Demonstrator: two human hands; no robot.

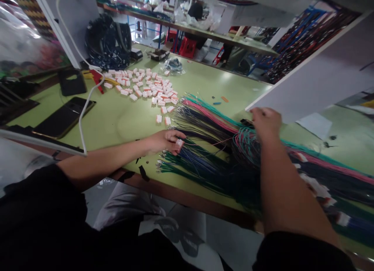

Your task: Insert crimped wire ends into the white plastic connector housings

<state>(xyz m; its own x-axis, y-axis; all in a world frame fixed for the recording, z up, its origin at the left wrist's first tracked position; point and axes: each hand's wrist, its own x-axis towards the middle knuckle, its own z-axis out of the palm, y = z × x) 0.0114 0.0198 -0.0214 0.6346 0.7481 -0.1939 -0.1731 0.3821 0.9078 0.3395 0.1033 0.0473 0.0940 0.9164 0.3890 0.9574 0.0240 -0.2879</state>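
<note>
My left hand [163, 141] pinches a small white-and-orange connector housing [179, 144] between thumb and fingers. From that housing a thin pinkish wire runs right, toward the looped teal wires [247, 140]. My right hand [268, 123] is raised over the wire bundles with its fingers curled closed; what they hold, if anything, is hidden. Beneath and between my hands lie bundles of pink wires [210, 114], blue wires [198, 162] and dark green wires [178, 166], their metal-tipped ends pointing left. Beyond my left hand is a loose pile of white-and-orange connector housings [157, 90].
A black phone [62, 117] and red-and-yellow-handled pliers [97, 81] lie left, by a white cable [80, 129]. A dark patterned bag [108, 43] stands at the back. A white panel [315, 72] rises on the right. More housings with wires [317, 187] lie beside my right forearm.
</note>
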